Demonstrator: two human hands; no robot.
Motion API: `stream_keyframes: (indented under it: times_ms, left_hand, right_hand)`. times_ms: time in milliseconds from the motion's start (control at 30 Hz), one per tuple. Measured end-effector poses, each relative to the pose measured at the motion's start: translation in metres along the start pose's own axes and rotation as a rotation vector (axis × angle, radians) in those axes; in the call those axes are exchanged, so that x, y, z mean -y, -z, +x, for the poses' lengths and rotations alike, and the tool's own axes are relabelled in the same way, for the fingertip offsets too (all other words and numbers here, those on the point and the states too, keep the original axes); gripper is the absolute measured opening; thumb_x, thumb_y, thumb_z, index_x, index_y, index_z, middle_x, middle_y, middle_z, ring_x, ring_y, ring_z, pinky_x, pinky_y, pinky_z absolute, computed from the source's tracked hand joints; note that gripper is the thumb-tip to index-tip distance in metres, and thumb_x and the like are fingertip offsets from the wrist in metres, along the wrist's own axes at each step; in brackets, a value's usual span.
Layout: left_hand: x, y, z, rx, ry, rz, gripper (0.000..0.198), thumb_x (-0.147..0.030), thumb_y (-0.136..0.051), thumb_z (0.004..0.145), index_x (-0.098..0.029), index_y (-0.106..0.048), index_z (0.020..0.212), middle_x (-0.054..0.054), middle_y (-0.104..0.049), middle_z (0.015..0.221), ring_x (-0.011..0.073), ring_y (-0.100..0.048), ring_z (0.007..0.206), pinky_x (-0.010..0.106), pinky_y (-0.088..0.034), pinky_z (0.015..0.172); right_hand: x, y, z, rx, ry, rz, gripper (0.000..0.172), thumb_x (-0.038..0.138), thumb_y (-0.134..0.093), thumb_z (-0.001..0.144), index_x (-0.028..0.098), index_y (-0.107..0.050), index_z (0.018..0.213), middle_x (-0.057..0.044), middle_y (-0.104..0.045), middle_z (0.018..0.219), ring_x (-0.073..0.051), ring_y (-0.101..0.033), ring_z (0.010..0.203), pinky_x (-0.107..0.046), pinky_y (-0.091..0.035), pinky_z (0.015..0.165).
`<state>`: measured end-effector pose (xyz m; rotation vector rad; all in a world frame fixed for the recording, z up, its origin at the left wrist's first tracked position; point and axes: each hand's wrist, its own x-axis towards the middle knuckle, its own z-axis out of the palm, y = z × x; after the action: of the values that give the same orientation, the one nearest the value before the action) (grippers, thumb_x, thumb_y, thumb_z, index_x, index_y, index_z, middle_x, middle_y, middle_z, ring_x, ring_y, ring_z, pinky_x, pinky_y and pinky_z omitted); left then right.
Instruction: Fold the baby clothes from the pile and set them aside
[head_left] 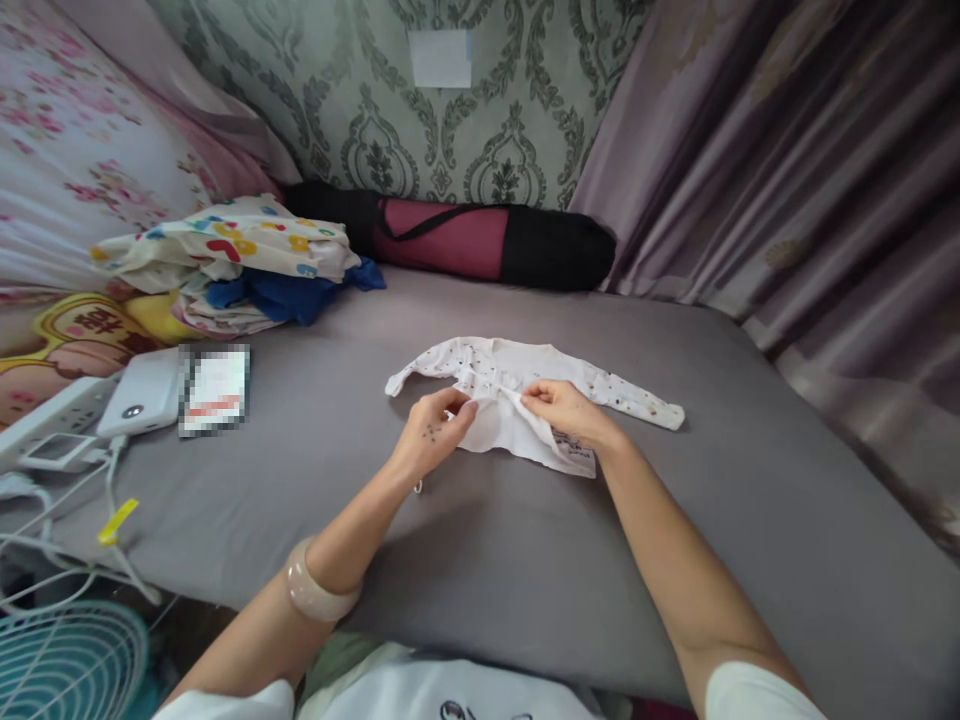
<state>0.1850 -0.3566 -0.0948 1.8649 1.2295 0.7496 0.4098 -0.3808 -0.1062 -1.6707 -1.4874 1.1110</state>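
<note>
A small white baby garment point(517, 385) with tiny coloured dots lies spread on the grey bed sheet point(465, 540), its sleeves out to left and right. My left hand point(435, 432) pinches the fabric near the garment's middle, fingers curled closed on it. My right hand point(564, 410) grips the cloth just to the right, fingers also closed on the fabric. The two hands are close together over the lower body of the garment. A pale bangle point(315, 590) sits on my left wrist.
A pile of folded colourful clothes point(240, 260) lies at the back left. A white power bank point(144, 400) and a blurred card point(214, 390) lie left, by a power strip point(52, 415) with cables. A dark red and black roll bag point(480, 240) lies against the wall. A fan point(71, 660) stands bottom left; curtains point(787, 170) hang on the right.
</note>
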Motion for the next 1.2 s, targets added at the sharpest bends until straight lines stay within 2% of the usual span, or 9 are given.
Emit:
stream_keyframes:
  times_ms: [100, 233, 367, 500, 600, 700, 800, 933, 1200]
  left_hand:
    - [-0.009, 0.001, 0.010, 0.003, -0.033, -0.021, 0.027, -0.040, -0.053, 0.081, -0.016, -0.064, 0.079, 0.000, -0.061, 0.070, 0.0115, -0.051, 0.060, 0.022, -0.040, 0.057]
    - [-0.021, -0.007, 0.013, 0.020, -0.087, 0.020, 0.026, -0.039, -0.051, 0.082, -0.016, -0.064, 0.077, 0.001, -0.061, 0.071, 0.0124, -0.051, 0.063, 0.023, -0.040, 0.058]
    - [-0.028, -0.028, 0.000, 0.121, -0.147, 0.128, 0.022, -0.033, -0.049, 0.084, -0.017, -0.064, 0.079, 0.002, -0.064, 0.073, 0.0132, -0.054, 0.064, 0.023, -0.040, 0.060]
    - [-0.029, -0.053, -0.012, 0.199, -0.280, 0.315, 0.022, -0.026, -0.043, 0.089, -0.019, -0.063, 0.086, 0.004, -0.066, 0.079, 0.0165, -0.059, 0.073, 0.026, -0.042, 0.065]
    - [-0.028, -0.064, -0.015, 0.221, -0.364, 0.449, 0.026, -0.024, -0.036, 0.094, -0.019, -0.060, 0.086, 0.008, -0.065, 0.085, 0.0208, -0.060, 0.085, 0.030, -0.045, 0.072]
    - [-0.027, -0.071, -0.014, 0.225, -0.406, 0.541, 0.026, -0.021, -0.033, 0.095, -0.018, -0.058, 0.089, 0.009, -0.064, 0.090, 0.0227, -0.059, 0.088, 0.033, -0.046, 0.077]
    - [-0.025, -0.076, -0.018, 0.301, -0.508, 0.616, 0.023, -0.019, -0.034, 0.094, -0.017, -0.057, 0.090, 0.010, -0.063, 0.091, 0.0230, -0.058, 0.088, 0.035, -0.047, 0.079]
    - [-0.022, -0.074, -0.026, 0.416, -0.652, 0.644, 0.021, -0.027, -0.040, 0.094, -0.014, -0.056, 0.095, 0.012, -0.062, 0.096, 0.0247, -0.058, 0.093, 0.036, -0.049, 0.082]
    - [-0.024, -0.067, -0.030, 0.468, -0.772, 0.500, 0.025, -0.033, -0.043, 0.095, -0.014, -0.056, 0.103, 0.013, -0.063, 0.102, 0.0248, -0.059, 0.100, 0.037, -0.046, 0.091]
  right_hand:
    - [0.007, 0.009, -0.004, -0.117, 0.052, 0.087, 0.024, 0.040, -0.057, 0.079, 0.016, -0.062, 0.083, 0.000, -0.063, 0.073, -0.011, -0.056, 0.062, -0.021, -0.041, 0.057]
    - [0.017, 0.015, -0.010, -0.150, 0.105, 0.088, 0.026, 0.041, -0.057, 0.079, 0.016, -0.063, 0.084, 0.001, -0.061, 0.072, -0.011, -0.055, 0.063, -0.021, -0.041, 0.056]
    - [0.021, 0.018, -0.012, -0.156, 0.139, 0.074, 0.026, 0.040, -0.056, 0.080, 0.016, -0.064, 0.087, 0.001, -0.062, 0.073, -0.012, -0.056, 0.064, -0.021, -0.041, 0.057]
    - [0.023, 0.018, -0.013, -0.152, 0.158, 0.017, 0.023, 0.037, -0.056, 0.079, 0.017, -0.065, 0.085, 0.000, -0.065, 0.075, -0.013, -0.058, 0.068, -0.022, -0.043, 0.060]
    - [0.025, 0.017, -0.014, -0.144, 0.149, -0.055, 0.021, 0.034, -0.056, 0.080, 0.017, -0.066, 0.086, 0.000, -0.066, 0.075, -0.014, -0.058, 0.068, -0.023, -0.043, 0.062]
    - [0.025, 0.013, -0.012, -0.128, 0.157, -0.103, 0.020, 0.033, -0.055, 0.081, 0.018, -0.067, 0.088, -0.001, -0.068, 0.080, -0.014, -0.060, 0.070, -0.025, -0.045, 0.066]
    - [0.021, 0.008, -0.009, -0.067, 0.175, -0.138, 0.020, 0.033, -0.054, 0.083, 0.019, -0.066, 0.091, -0.001, -0.069, 0.084, -0.015, -0.061, 0.072, -0.025, -0.045, 0.068]
    - [0.014, 0.001, -0.006, 0.008, 0.173, -0.213, 0.020, 0.030, -0.053, 0.083, 0.019, -0.067, 0.091, -0.001, -0.069, 0.082, -0.015, -0.062, 0.074, -0.024, -0.045, 0.067]
    - [0.013, -0.004, -0.005, 0.063, 0.154, -0.295, 0.020, 0.029, -0.051, 0.084, 0.019, -0.067, 0.092, 0.000, -0.068, 0.080, -0.014, -0.060, 0.071, -0.023, -0.042, 0.063]
